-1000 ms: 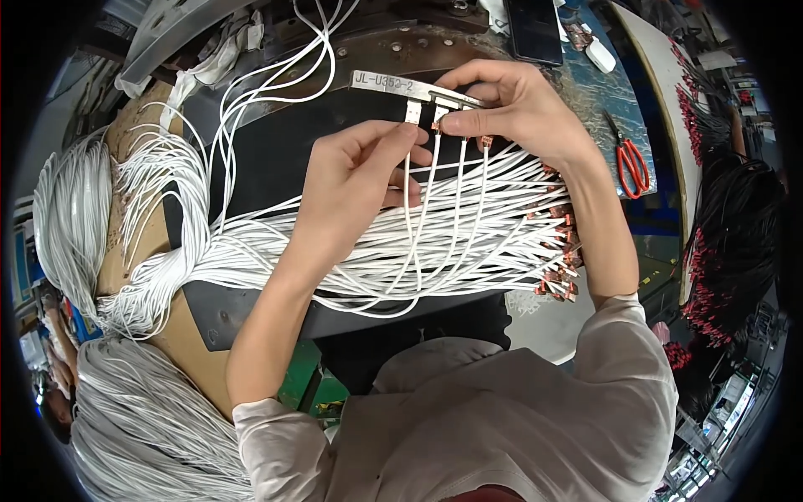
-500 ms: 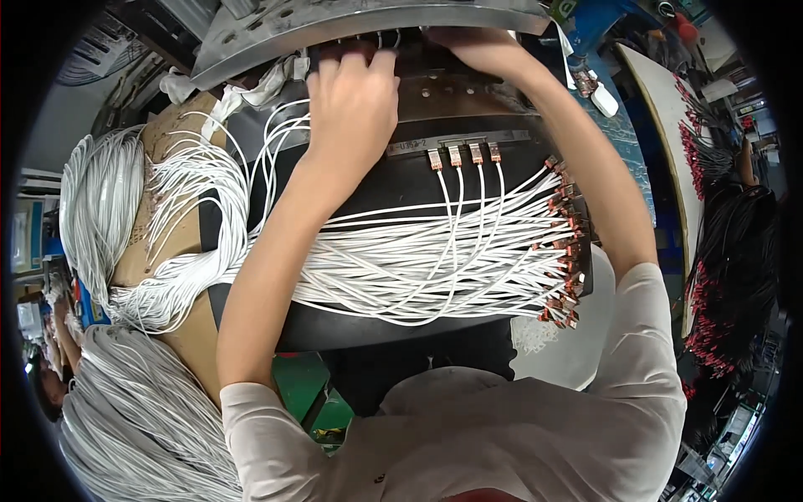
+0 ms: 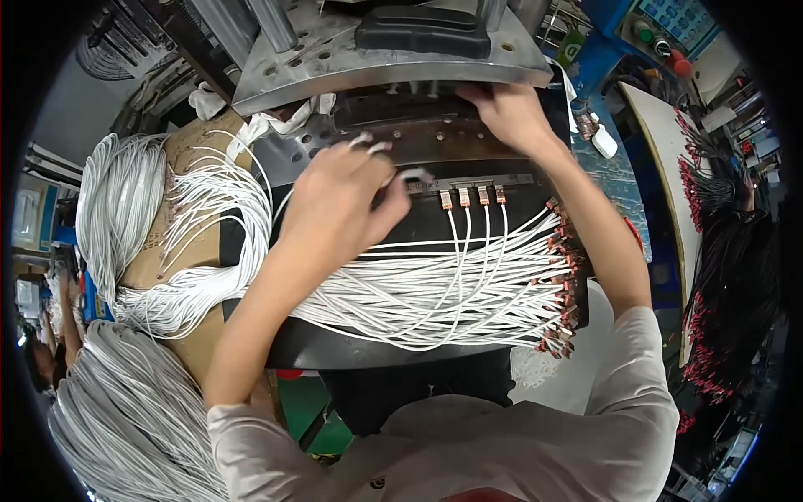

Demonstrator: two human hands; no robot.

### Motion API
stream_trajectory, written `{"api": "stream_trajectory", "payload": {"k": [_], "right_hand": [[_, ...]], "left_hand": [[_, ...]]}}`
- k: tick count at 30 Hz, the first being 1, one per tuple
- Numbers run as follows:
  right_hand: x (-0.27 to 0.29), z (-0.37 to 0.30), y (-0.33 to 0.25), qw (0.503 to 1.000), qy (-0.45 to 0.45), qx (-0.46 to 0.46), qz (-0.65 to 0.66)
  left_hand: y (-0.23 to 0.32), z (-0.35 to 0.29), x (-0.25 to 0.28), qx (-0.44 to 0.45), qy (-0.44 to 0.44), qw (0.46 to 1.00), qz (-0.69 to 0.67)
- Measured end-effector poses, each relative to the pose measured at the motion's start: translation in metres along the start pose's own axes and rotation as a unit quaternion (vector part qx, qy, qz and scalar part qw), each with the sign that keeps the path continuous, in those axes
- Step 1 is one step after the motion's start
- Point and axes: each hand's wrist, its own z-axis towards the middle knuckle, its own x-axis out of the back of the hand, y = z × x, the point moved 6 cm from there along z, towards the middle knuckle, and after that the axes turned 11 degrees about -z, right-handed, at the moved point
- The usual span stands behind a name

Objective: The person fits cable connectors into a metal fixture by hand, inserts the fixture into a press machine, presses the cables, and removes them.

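Cables (image 3: 379, 148) are pinched by the left hand (image 3: 339, 192); the right hand (image 3: 512, 115), grip unclear, could be crushed by a lowered plate (image 3: 335, 82).

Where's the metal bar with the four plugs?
In the head view, the bar lies just right of centre, between the right hand and the white cables.

Left hand (image 3: 345, 194) around cables (image 3: 413, 174), apparently

Right of the grip (image 3: 339, 197), a worn blue bench (image 3: 626, 171) is placed; farther right, a long pale tabletop (image 3: 657, 142) is seen. Beyond the grip, to the right, a lit screen (image 3: 679, 25) is set in a blue cabinet (image 3: 613, 38). Nearer than the grip, green floor (image 3: 301, 397) is glimpsed.
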Motion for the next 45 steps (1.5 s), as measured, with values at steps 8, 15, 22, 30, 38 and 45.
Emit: {"api": "stream_trajectory", "payload": {"k": [8,15,22,30,38,45], "right_hand": [[0.059,-0.051,-0.009,0.990,-0.128,0.049,-0.037],[0.076,-0.028,-0.039,0.924,-0.253,-0.072,0.279],[0.077,-0.078,-0.020,0.928,-0.359,0.063,0.082],[0.045,-0.064,-0.042,0.854,-0.407,-0.085,0.311],[-0.031,0.045,-0.003,0.927,-0.312,-0.148,0.147],[-0.048,0.063,0.019,0.840,-0.053,-0.035,0.539]], "left_hand": [[-0.202,-0.154,0.174,0.223,0.070,0.897,0.375],[-0.018,-0.059,0.053,0.090,0.022,0.979,0.184],[0.079,-0.036,-0.050,0.025,-0.065,0.992,-0.107],[0.070,-0.012,-0.071,0.132,-0.122,0.984,-0.019],[-0.034,0.036,-0.081,0.068,-0.038,0.997,0.015],[-0.074,0.048,-0.074,0.157,-0.104,0.979,0.077]]}}
